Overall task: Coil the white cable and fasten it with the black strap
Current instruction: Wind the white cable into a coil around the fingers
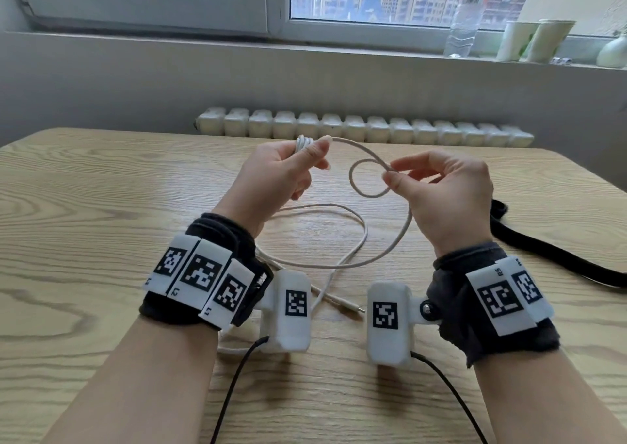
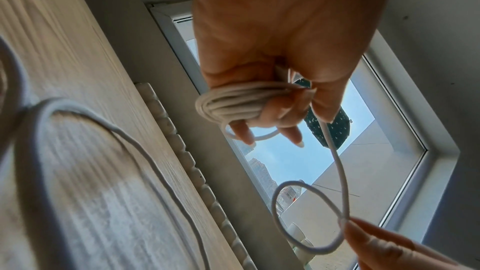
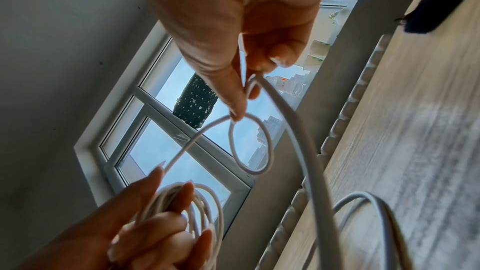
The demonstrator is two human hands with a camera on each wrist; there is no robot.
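My left hand grips a small bundle of several white cable turns above the wooden table. From that bundle the cable arcs right to my right hand, which pinches the crossing of a fresh small loop between thumb and forefinger. The rest of the cable hangs down and lies in loose curves on the table, its plug end near my wrists. The black strap lies flat on the table to the right of my right wrist, touched by neither hand.
A white radiator runs behind the table's far edge. On the window sill at the right stand a plastic bottle, two paper cups and a small vase. Black camera leads trail from both wrist units toward me.
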